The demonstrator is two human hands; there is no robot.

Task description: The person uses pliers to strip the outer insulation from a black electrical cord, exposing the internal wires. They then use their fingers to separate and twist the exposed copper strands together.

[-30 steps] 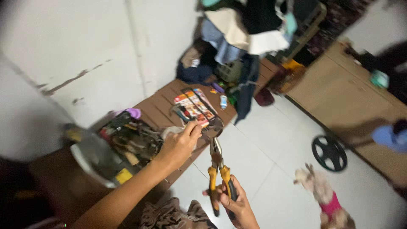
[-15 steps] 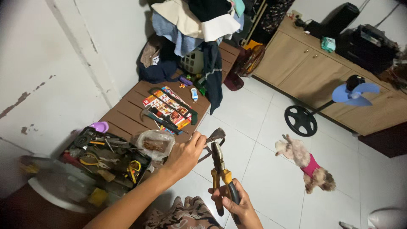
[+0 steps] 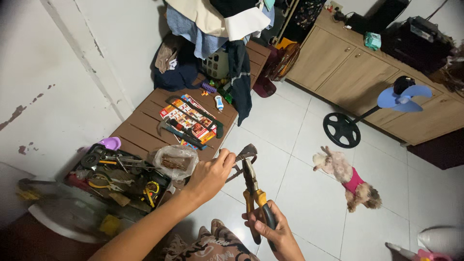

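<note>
Gripping the yellow-handled pliers (image 3: 253, 195) in a closed right hand (image 3: 271, 232), jaws up, while the left hand (image 3: 210, 175) pinches a dark metal piece (image 3: 245, 153) against them above the tiled floor (image 3: 309, 193), just beside the counter (image 3: 145, 128).

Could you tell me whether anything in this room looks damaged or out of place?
Yes. The white wall on the left has paint flaked off in patches. Clothes are heaped high on the brown slatted bench, some hanging over its edge. The blue-bladed standing fan has no guard over its blades.

part gripped by left hand (image 3: 209, 177) hidden, toolbox (image 3: 116, 181) contents indistinct
</note>
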